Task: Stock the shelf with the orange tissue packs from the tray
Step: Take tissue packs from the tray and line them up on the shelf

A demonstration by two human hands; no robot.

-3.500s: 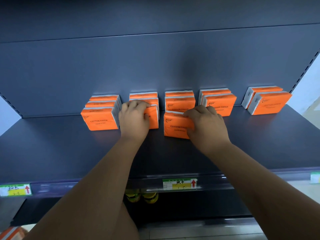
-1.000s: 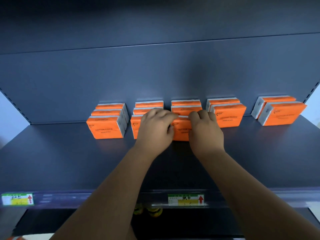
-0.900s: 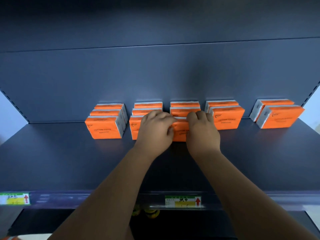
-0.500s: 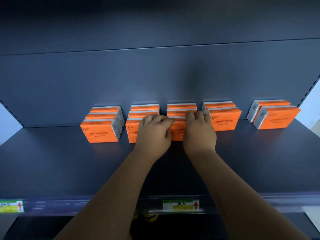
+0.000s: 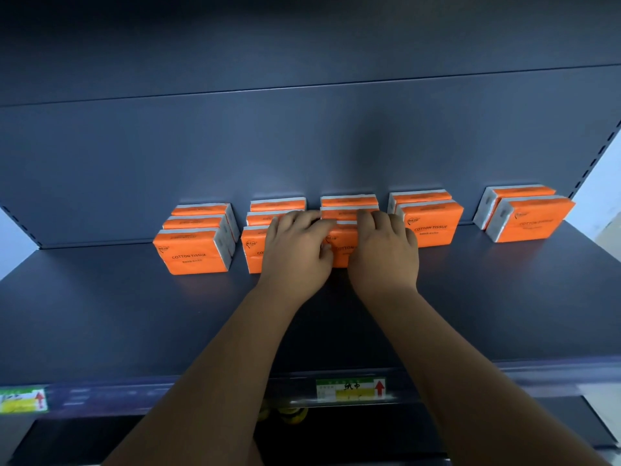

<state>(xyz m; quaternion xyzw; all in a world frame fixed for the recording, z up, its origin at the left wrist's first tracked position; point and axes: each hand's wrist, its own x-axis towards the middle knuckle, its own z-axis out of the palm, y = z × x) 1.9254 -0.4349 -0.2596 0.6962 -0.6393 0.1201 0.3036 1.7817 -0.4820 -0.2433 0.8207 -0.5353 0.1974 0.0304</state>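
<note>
Several rows of orange tissue packs stand along the back of the dark shelf (image 5: 100, 314). The front pack of the middle row (image 5: 341, 252) sits between my two hands. My left hand (image 5: 295, 247) grips its left end, fingers curled over the top and thumb on its face, and also covers much of the second row's front pack (image 5: 252, 255). My right hand (image 5: 383, 253) grips the right end, fingers over the top edge. The tray is out of view.
Other orange rows stand at the far left (image 5: 191, 253), right of my hands (image 5: 433, 227) and far right (image 5: 531, 223). Price tags (image 5: 351, 390) (image 5: 22, 398) line the shelf's front rail. Yellow items (image 5: 289, 413) show on the shelf below.
My left hand has moved from the second row's pack onto the middle pack. Both hands slid that pack back against its row; over the last half second they hardly move.
</note>
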